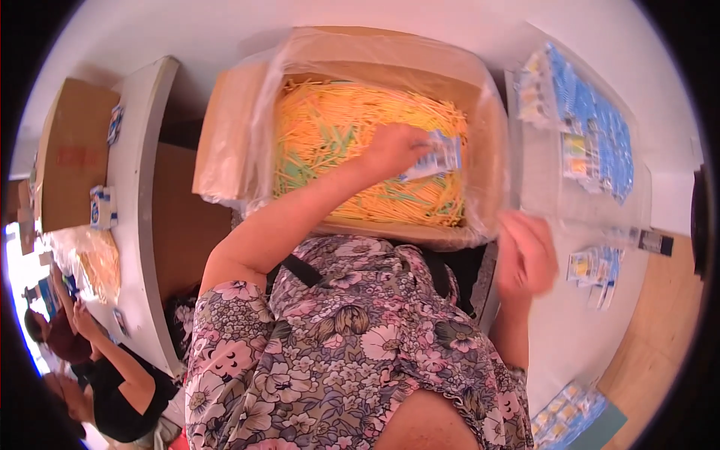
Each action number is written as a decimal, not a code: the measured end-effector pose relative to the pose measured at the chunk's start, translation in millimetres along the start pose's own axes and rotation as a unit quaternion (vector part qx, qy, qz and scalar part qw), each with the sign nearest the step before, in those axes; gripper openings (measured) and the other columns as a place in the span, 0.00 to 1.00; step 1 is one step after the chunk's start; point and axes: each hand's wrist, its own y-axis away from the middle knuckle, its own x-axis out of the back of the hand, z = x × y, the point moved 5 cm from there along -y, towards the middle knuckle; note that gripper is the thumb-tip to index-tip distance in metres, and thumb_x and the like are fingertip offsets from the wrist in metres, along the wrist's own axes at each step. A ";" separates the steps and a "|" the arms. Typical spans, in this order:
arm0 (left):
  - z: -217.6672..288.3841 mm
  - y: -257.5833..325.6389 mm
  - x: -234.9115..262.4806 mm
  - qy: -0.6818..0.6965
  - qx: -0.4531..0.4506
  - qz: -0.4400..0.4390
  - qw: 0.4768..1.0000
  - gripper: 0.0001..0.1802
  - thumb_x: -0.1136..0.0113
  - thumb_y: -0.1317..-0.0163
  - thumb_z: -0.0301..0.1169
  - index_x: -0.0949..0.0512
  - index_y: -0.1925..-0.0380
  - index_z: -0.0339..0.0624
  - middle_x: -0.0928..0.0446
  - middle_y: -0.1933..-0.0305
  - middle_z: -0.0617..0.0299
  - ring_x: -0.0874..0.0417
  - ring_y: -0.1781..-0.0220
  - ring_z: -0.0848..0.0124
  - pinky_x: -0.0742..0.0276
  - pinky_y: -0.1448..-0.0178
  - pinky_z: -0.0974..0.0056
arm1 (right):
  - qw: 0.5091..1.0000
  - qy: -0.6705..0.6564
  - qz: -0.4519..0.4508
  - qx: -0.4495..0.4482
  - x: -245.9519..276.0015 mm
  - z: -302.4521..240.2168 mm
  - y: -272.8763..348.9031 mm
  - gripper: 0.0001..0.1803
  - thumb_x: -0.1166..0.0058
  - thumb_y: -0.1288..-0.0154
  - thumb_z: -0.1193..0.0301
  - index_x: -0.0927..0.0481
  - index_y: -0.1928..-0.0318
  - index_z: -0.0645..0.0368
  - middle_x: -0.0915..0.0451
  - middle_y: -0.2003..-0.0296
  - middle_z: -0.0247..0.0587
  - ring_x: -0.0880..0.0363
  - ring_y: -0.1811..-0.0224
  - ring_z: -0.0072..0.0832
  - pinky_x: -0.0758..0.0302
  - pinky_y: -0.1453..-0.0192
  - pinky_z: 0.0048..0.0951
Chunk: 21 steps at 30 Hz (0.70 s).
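My left hand [394, 150] reaches into a large cardboard box [457, 82] lined with clear plastic and filled with thin yellow and green sticks [337, 131]. It grips a small blue-and-white packet [439, 159] over the sticks. My right hand [525, 255] hovers, blurred, at the edge of the white table [570, 330] beside the box, fingers curled; nothing shows in it. A small pile of filled packets [596, 270] lies just right of that hand.
A clear bag of blue packets [585, 127] lies on the table at the right. More packets [566, 412] sit near the lower right. At the left stand another white table [139, 210] with cartons, and another person [105, 375] sits there.
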 end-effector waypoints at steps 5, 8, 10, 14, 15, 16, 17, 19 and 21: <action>9.7 58.5 49.7 -0.002 -0.042 -0.039 0.998 0.06 0.41 0.45 0.30 0.21 0.74 0.38 0.23 0.75 0.49 0.22 0.71 0.52 0.28 0.67 0.55 | 0.959 -0.172 -0.180 -0.136 -149.0 48.5 -57.6 0.05 0.50 0.39 0.76 0.21 0.66 0.62 0.21 0.66 0.48 0.22 0.64 0.42 0.26 0.59 0.32; -5.4 74.7 75.9 -0.051 0.010 -0.031 0.998 0.06 0.42 0.44 0.29 0.22 0.75 0.37 0.24 0.76 0.49 0.22 0.72 0.50 0.28 0.67 0.55 | 0.951 -0.002 -0.300 0.071 -248.6 63.3 -71.2 0.10 0.54 0.43 0.73 0.19 0.66 0.62 0.20 0.65 0.51 0.21 0.62 0.43 0.24 0.60 0.38; -10.1 82.0 90.7 -0.050 0.039 -0.020 0.998 0.06 0.42 0.44 0.29 0.22 0.74 0.38 0.24 0.76 0.49 0.22 0.71 0.50 0.28 0.67 0.55 | 0.937 0.067 -0.333 0.085 -297.2 69.9 -74.1 0.11 0.54 0.45 0.74 0.18 0.66 0.62 0.20 0.64 0.51 0.20 0.61 0.42 0.24 0.60 0.39; -15.0 89.0 111.1 -0.027 0.090 -0.011 0.995 0.05 0.42 0.43 0.29 0.23 0.73 0.39 0.24 0.76 0.49 0.22 0.70 0.49 0.29 0.67 0.53 | 0.895 0.191 -0.366 0.167 -334.0 62.8 -81.2 0.08 0.51 0.46 0.74 0.18 0.73 0.59 0.18 0.69 0.47 0.18 0.65 0.39 0.24 0.65 0.37; -18.3 89.8 112.5 -0.026 0.092 -0.008 0.995 0.05 0.42 0.43 0.29 0.23 0.73 0.39 0.24 0.76 0.49 0.22 0.70 0.49 0.29 0.67 0.53 | 0.871 0.223 -0.385 0.207 -338.7 58.6 -81.5 0.10 0.52 0.45 0.75 0.16 0.73 0.58 0.17 0.69 0.45 0.17 0.65 0.38 0.23 0.65 0.34; -21.5 90.1 111.6 -0.040 0.090 -0.019 0.995 0.05 0.42 0.43 0.30 0.24 0.73 0.39 0.24 0.76 0.49 0.22 0.70 0.49 0.29 0.67 0.52 | 0.870 0.224 -0.386 0.209 -341.3 56.1 -83.9 0.10 0.52 0.45 0.75 0.16 0.73 0.58 0.17 0.69 0.45 0.17 0.65 0.38 0.23 0.65 0.34; -24.0 90.2 110.7 -0.053 0.087 -0.030 0.994 0.06 0.43 0.43 0.30 0.24 0.73 0.40 0.24 0.76 0.49 0.22 0.69 0.49 0.29 0.67 0.52 | 0.848 0.230 -0.425 0.218 -346.2 55.0 -82.7 0.10 0.52 0.45 0.74 0.16 0.71 0.58 0.17 0.70 0.45 0.17 0.65 0.37 0.23 0.65 0.34; -25.5 89.7 110.9 -0.068 0.080 -0.033 0.994 0.06 0.43 0.43 0.30 0.24 0.73 0.40 0.24 0.76 0.49 0.22 0.69 0.49 0.29 0.67 0.51 | 0.823 0.239 -0.463 0.226 -352.6 55.4 -80.0 0.09 0.52 0.44 0.74 0.16 0.70 0.58 0.17 0.71 0.44 0.17 0.65 0.37 0.23 0.66 0.33; -24.5 85.5 112.3 -0.082 0.070 -0.036 0.994 0.06 0.43 0.42 0.30 0.24 0.74 0.40 0.24 0.76 0.49 0.22 0.70 0.48 0.29 0.67 0.51 | 0.827 0.283 -0.444 0.197 -354.2 61.0 -77.3 0.09 0.52 0.44 0.73 0.17 0.68 0.59 0.17 0.71 0.45 0.17 0.65 0.36 0.23 0.67 0.36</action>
